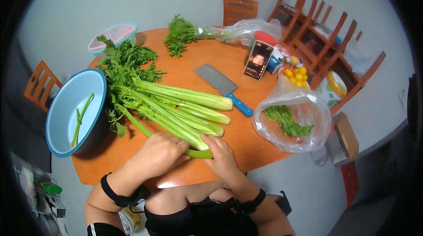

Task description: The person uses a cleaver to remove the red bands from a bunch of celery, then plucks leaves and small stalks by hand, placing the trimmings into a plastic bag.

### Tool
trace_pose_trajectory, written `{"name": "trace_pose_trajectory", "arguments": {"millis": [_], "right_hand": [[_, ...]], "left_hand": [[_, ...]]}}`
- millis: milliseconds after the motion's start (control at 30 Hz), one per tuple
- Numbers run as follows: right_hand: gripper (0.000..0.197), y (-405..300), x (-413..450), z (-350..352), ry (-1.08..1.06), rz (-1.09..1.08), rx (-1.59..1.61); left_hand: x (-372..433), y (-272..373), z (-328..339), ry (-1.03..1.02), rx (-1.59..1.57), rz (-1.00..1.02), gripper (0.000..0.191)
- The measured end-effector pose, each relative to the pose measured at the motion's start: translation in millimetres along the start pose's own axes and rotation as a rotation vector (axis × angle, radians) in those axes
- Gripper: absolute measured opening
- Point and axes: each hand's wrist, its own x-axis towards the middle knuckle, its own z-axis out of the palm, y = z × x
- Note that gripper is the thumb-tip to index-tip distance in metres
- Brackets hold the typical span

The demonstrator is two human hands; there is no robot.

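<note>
Both my hands hold one green celery stalk (199, 154) near the table's front edge. My left hand (164, 151) is wrapped around its middle, and my right hand (220, 155) grips its lower end. Just beyond lie several celery bunches (185, 95), their leaves pointing left and their cut bases right. A cleaver (216, 79) with a blue handle rests flat behind those bases. At the left, a blue basin (67, 103) holds thin celery pieces (79, 125). To the right, an open clear plastic bag (319, 113) contains green leaves (287, 120).
A smartphone (258, 60) leans upright near a red-lidded container (265, 37) and small yellow fruits (298, 74). At the back lie a bagged bunch of leafy greens (180, 34) and a pink and blue basket (114, 36). Wooden chairs (305, 34) stand beyond the table (264, 156).
</note>
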Motion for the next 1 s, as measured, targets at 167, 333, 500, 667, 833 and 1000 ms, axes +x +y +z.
{"name": "trace_pose_trajectory", "arguments": {"millis": [167, 333, 500, 667, 833, 1000], "right_hand": [[0.054, 4.5, 11.4, -10.1, 0.013, -0.020, -0.017], [0.051, 15.6, 15.0, -21.9, 0.122, 0.064, 0.155], [0.055, 1.7, 22.1, -35.6, 0.062, -0.151, 0.028], [0.058, -7.7, 33.7, -45.3, 0.044, -0.383, -0.111], [0.056, -4.0, 35.3, -41.1, 0.177, -0.320, -0.137], [0.056, -2.2, 33.0, -32.4, 0.169, -0.247, -0.143]], "left_hand": [[-0.1, 6.2, -1.8, 0.052, -0.022, -0.048, 0.019], [1.0, 5.2, -3.6, 0.131, -0.128, -0.085, 0.020], [1.5, 9.2, -11.0, -0.015, -0.278, -0.106, 0.024], [10.9, 25.3, -10.9, -0.001, -0.281, -0.089, 0.023], [10.8, 42.0, -2.1, 0.127, -0.188, -0.130, 0.022], [12.5, 47.8, -0.2, 0.156, -0.177, -0.214, 0.023]]}}
